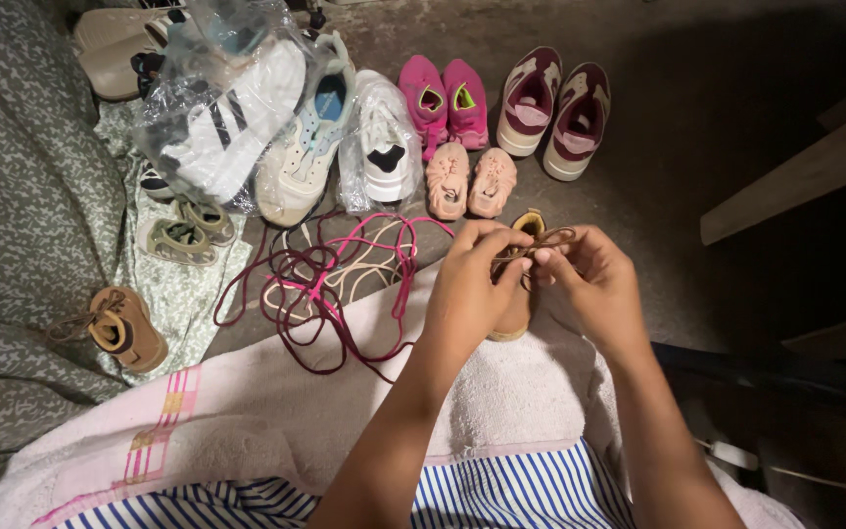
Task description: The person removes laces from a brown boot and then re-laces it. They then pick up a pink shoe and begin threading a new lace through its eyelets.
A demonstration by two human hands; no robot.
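Left hand point(470, 277) and right hand point(587, 277) meet over a small tan boot point(521, 294) standing on the towel point(276, 411). Both grips are pinched together on the brown lace point(539, 245), one end each. The boot lies directly beneath and between the hands, its long axis pointing away from the person; neither hand is nearer. Loose laces point(325, 284) lie left.

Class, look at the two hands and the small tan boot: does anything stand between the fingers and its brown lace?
Nothing visible does. The left hand and right hand already pinch the brown lace above the tan boot.
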